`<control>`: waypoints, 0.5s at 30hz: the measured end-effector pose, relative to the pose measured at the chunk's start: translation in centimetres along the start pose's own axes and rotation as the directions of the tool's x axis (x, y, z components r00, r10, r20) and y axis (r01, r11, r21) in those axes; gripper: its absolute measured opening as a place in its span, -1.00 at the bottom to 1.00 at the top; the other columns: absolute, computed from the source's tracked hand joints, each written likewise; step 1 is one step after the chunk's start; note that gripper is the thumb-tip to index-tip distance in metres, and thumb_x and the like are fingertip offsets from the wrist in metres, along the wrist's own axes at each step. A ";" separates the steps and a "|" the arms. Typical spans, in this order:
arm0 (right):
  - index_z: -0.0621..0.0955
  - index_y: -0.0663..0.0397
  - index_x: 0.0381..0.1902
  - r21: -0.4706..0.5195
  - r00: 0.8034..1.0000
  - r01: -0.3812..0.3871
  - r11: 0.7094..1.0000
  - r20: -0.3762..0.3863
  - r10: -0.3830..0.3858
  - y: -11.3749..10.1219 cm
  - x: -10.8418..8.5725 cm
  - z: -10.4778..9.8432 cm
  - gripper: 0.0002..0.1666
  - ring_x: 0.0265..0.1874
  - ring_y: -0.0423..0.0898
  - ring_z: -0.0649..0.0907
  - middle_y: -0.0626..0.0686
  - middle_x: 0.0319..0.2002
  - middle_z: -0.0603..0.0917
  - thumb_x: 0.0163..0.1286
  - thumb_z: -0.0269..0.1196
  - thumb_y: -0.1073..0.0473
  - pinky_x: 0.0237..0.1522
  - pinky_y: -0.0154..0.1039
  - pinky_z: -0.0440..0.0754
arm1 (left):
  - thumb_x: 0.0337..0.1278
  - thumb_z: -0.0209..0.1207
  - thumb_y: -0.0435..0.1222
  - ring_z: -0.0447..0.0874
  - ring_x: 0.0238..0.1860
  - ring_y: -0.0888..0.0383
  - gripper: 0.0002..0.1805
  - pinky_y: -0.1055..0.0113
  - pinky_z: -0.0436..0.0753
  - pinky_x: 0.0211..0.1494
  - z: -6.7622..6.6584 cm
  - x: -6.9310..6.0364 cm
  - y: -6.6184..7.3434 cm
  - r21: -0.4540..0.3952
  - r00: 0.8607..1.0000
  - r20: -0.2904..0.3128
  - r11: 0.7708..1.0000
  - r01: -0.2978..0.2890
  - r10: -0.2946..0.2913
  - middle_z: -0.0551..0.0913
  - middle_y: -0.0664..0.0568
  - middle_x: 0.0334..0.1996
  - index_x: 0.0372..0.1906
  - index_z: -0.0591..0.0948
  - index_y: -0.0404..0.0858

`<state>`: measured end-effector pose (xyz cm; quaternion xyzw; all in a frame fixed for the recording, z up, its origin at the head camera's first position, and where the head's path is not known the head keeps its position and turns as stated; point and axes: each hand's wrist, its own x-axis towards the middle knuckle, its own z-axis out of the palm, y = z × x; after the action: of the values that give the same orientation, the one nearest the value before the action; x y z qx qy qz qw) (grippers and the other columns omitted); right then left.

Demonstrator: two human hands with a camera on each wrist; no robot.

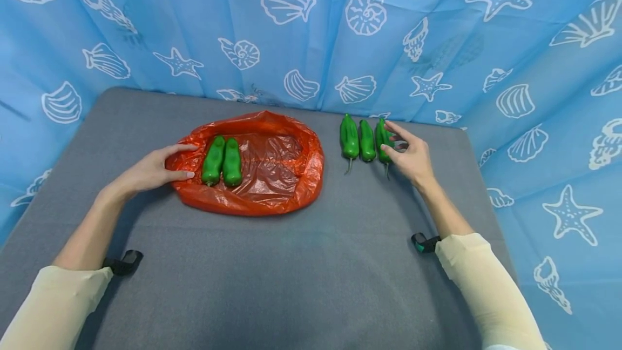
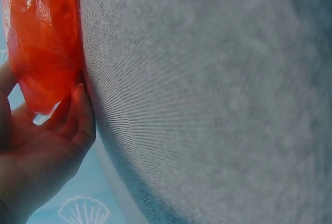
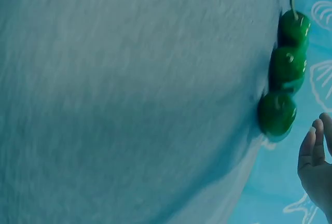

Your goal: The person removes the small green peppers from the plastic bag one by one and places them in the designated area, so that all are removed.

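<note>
A red plastic bag [image 1: 311, 182] lies spread on the table with its mouth up, and two green peppers [image 1: 212, 162] are side by side in its left part. At the bag's left end, my left hand [image 1: 153, 169] holds the edge between thumb and fingers; the left wrist view shows the red plastic [image 2: 44, 42] between them. Three more green peppers stand in a row right of the bag: a left one [image 1: 349, 136], a middle one [image 1: 367, 142] and a right one [image 1: 382, 139]. My right hand [image 1: 410, 153] is beside the right pepper, thumb and fingers spread; contact is unclear.
A grey cloth-covered table [image 1: 291, 280] extends below the bag and peppers. Behind it and along the right hangs a blue curtain [image 1: 320, 31] with white shell and starfish prints. Black wrist straps [image 1: 127, 262] are on both forearms.
</note>
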<state>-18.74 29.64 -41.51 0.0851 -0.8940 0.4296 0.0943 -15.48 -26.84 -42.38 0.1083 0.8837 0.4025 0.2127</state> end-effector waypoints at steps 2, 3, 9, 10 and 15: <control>0.50 -0.06 0.37 0.012 1.000 0.007 1.000 0.012 -0.007 -0.4 -0.2 0.4 -0.33 0.03 0.12 0.62 0.14 0.21 0.62 0.31 0.34 0.31 0.02 0.04 0.57 | 0.33 0.24 -0.10 0.00 0.46 -0.42 -0.21 -0.40 0.12 0.37 0.0 0.1 -0.1 0.003 1.000 0.002 1.000 0.002 -0.002 0.05 -0.42 0.49 0.51 0.19 -0.26; 0.50 -0.07 0.37 0.018 1.000 0.012 1.000 0.016 -0.012 -0.6 -0.2 0.6 -0.33 0.02 0.11 0.62 0.13 0.21 0.63 0.31 0.34 0.32 0.01 0.04 0.58 | 0.33 0.25 -0.10 0.00 0.46 -0.42 -0.21 -0.39 0.12 0.38 0.0 0.1 -0.1 0.004 1.000 0.003 1.000 0.004 -0.004 0.05 -0.42 0.49 0.52 0.19 -0.25; 0.52 0.01 0.34 0.073 0.997 0.063 0.995 0.045 -0.066 -2.7 -0.6 1.8 -0.34 -0.01 0.18 0.64 0.16 0.18 0.64 0.27 0.35 0.40 -0.05 0.11 0.57 | 0.32 0.25 -0.11 -0.03 0.45 -0.45 -0.19 -0.41 0.10 0.37 0.0 0.3 -0.1 0.010 1.000 0.011 1.000 0.016 -0.017 0.01 -0.45 0.50 0.53 0.16 -0.27; 0.52 0.08 0.34 0.083 0.996 0.073 0.994 0.051 -0.077 -3.4 -0.7 1.9 -0.34 -0.02 0.21 0.63 0.19 0.18 0.63 0.27 0.34 0.41 -0.06 0.13 0.57 | 0.32 0.25 -0.11 -0.03 0.45 -0.45 -0.18 -0.41 0.10 0.37 0.0 0.3 -0.1 0.011 1.000 0.011 1.000 0.020 -0.020 0.00 -0.45 0.50 0.53 0.16 -0.27; 0.50 0.26 0.31 0.119 0.990 0.101 0.988 0.086 -0.112 -6.8 -1.5 2.3 -0.38 -0.06 0.31 0.63 0.26 0.15 0.64 0.28 0.31 0.46 -0.09 0.09 0.59 | 0.32 0.25 -0.12 -0.01 0.44 -0.45 -0.18 -0.41 0.12 0.36 0.1 0.2 -0.2 0.019 1.000 0.007 1.000 0.024 -0.024 0.02 -0.46 0.49 0.53 0.15 -0.28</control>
<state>-15.95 23.70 -38.16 0.1580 -0.8656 0.4699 0.0706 -15.67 -26.84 -42.63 0.1010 0.8880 0.3911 0.2199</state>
